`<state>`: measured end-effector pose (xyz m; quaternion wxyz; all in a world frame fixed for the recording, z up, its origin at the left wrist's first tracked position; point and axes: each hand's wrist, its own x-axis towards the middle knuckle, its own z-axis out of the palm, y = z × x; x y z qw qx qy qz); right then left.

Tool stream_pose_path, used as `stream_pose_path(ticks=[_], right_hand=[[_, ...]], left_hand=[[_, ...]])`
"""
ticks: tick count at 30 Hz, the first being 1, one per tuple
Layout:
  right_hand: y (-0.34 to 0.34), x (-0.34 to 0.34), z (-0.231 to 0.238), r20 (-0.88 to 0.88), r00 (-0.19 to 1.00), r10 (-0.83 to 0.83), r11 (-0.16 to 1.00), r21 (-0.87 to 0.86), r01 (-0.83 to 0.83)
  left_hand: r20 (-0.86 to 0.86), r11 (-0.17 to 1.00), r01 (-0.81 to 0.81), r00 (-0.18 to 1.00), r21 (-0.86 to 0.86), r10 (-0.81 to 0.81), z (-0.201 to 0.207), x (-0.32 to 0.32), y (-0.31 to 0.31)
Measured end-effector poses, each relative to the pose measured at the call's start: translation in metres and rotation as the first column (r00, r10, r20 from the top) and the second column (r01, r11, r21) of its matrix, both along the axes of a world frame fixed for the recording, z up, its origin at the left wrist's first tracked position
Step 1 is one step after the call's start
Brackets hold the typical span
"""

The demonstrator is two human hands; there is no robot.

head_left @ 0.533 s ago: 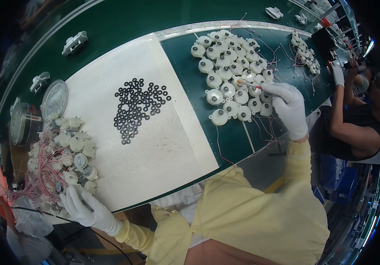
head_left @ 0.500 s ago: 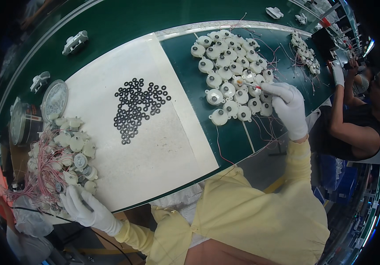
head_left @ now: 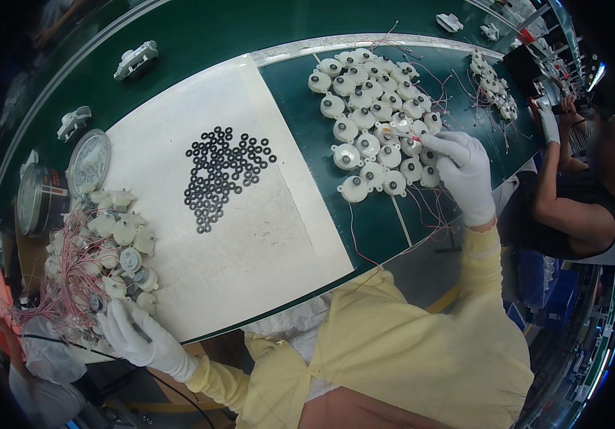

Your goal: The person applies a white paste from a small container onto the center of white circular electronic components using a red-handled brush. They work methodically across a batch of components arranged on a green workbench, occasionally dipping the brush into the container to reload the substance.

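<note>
My right hand [head_left: 464, 175], in a white glove, pinches a small brush [head_left: 413, 139] with a red section near my fingers and a tan tip. Its tip is over a group of round white geared motors [head_left: 369, 145], which stand close together with their dark shafts up. Whether the tip touches a motor is hard to tell. My left hand [head_left: 146, 342], also gloved, lies with fingers apart at the near edge of a heap of similar motors [head_left: 123, 232] with pink and white wires. It holds nothing. Many black rubber rings [head_left: 214, 179] are spread on the white sheet between both groups.
A dark tub [head_left: 44, 200] and a round clear lid [head_left: 90, 163] stand behind the heap. White plastic parts [head_left: 136, 60] lie on the green belt [head_left: 200, 32] along the far side. More wired motors [head_left: 493, 86] sit at the far right, near a co-worker [head_left: 572, 193].
The brush and my right hand have shifted slightly, with the brush now lying flatter across the motors. White parts on the belt have moved to the right. My left hand stays put.
</note>
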<state>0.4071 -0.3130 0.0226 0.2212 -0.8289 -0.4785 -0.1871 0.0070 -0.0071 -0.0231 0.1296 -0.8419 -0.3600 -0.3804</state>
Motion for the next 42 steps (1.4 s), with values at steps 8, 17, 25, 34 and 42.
stream_pose_path(ticks=[8,17,25,34,42], right_hand=[[0.0,-0.001,0.011,0.084,0.996,0.012,1.0,-0.012,-0.011],[0.007,-0.003,0.022,0.184,0.979,0.087,0.994,-0.086,-0.072],[0.001,-0.003,0.029,0.224,0.974,0.041,0.996,-0.081,-0.023],[0.001,-0.005,0.028,0.248,0.967,0.065,0.994,-0.097,-0.042],[0.0,-0.015,0.027,0.173,0.979,0.107,0.994,-0.055,-0.099]], left_hand=[[0.0,1.0,-0.004,1.0,-0.005,0.004,0.001,-0.001,0.0],[0.012,0.999,-0.014,1.0,-0.033,0.014,-0.001,-0.002,-0.001],[-0.012,0.998,-0.033,0.999,-0.049,0.033,0.002,-0.001,-0.002],[0.023,0.999,-0.027,0.999,-0.043,0.028,0.0,0.001,-0.002],[0.018,1.0,-0.017,1.0,-0.026,0.017,0.0,0.0,-0.001]])
